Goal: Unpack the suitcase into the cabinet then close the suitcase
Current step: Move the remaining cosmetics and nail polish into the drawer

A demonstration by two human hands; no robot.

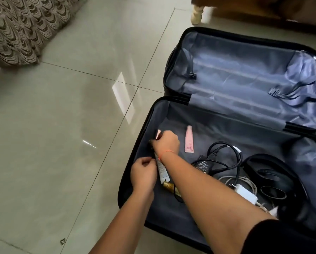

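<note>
Gathering toiletries from the near half of the suitcase (245,129), which is lying open on the floor. Right hand (167,143) is curling round a pink item (158,134); left hand (143,173) is pinching a tube (161,171). Risk: the crossed arms are crowding both grips, so either piece could slip back among the cables (225,158).

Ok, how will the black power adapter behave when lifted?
The black power adapter is probably dense for its size. Its cable lies in loose loops, so likely floppy, and may snag the white charger beside it.
</note>
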